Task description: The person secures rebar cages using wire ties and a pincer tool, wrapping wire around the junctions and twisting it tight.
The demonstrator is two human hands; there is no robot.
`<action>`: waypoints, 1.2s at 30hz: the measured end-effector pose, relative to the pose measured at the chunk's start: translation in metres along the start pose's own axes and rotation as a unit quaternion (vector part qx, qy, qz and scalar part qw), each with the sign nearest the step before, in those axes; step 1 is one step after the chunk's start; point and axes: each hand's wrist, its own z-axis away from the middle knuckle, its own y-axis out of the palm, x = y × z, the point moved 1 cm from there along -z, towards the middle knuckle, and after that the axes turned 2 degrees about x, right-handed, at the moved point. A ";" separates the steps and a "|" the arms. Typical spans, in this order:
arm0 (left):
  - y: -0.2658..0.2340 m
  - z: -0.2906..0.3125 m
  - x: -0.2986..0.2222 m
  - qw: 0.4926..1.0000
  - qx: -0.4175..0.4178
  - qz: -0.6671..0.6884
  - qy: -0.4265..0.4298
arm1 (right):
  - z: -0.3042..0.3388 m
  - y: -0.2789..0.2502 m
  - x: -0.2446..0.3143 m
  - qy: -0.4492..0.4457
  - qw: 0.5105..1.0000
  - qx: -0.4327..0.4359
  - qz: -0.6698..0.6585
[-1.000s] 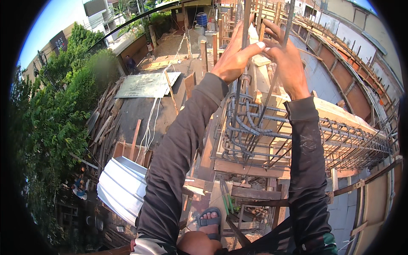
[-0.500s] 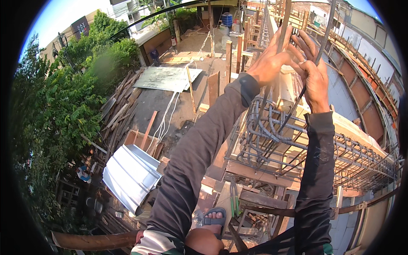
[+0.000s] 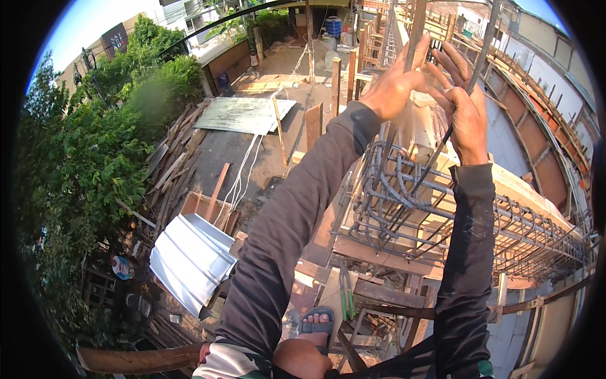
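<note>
I am closing my left hand [image 3: 394,85] around an upright rebar [image 3: 416,28] to steady it, while my right hand [image 3: 464,104] is gripping a second bar [image 3: 483,44] above the rebar cage [image 3: 404,202].

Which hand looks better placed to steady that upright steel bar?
Probably the left hand: its fingers already lie against the upright steel bar. The right hand is on a thinner slanted rod beside it.
</note>
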 end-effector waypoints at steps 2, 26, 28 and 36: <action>0.003 0.000 -0.004 1.000 -0.012 0.026 -0.008 | -0.002 -0.001 -0.003 -0.005 1.000 0.007 -0.008; 0.008 0.002 -0.021 0.989 -0.001 0.133 -0.066 | -0.002 0.008 0.007 -0.014 0.999 0.014 -0.043; 0.003 0.006 0.000 0.985 0.017 0.160 -0.069 | 0.003 0.009 0.013 0.018 1.000 0.008 0.014; 0.005 0.006 -0.009 0.988 -0.016 0.145 -0.058 | 0.001 0.012 0.016 0.036 0.999 -0.013 0.009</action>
